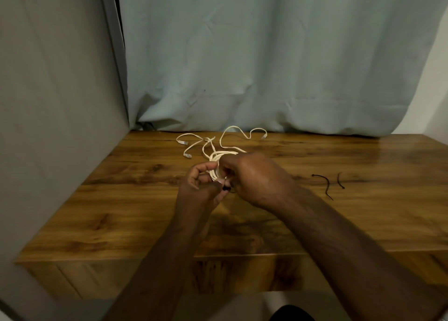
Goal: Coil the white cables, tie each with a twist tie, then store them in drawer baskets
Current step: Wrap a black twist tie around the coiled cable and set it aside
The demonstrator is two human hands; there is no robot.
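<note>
Head view, one moment mid-task: both hands meet at centre of the wooden worktop and work on one white coil. Left hand has fingers curled round the near side of the coil; right hand closes over its other side, fingertips pinching at a small black piece, prob. a twist tie, just below the coil between the two hands. Whether the tie is already wrapped & twisted cannot be told; it is mostly hidden by the fingers. Judged stage: 1st cable coiled, tie being put on, not yet shown finished. Beyond the hands, toward the pale curtain, loose white cable lies in open loops w/ plug ends showing; how many separate cables it makes up is unclear, and part of it may run into the held coil. To the right of the right hand, well apart, two spare black ties lie on the worktop. Left to do, by this judgement: finish this tie, coil & tie the loose cable, then store all. No drawer baskets in view; nothing stored yet.
</note>
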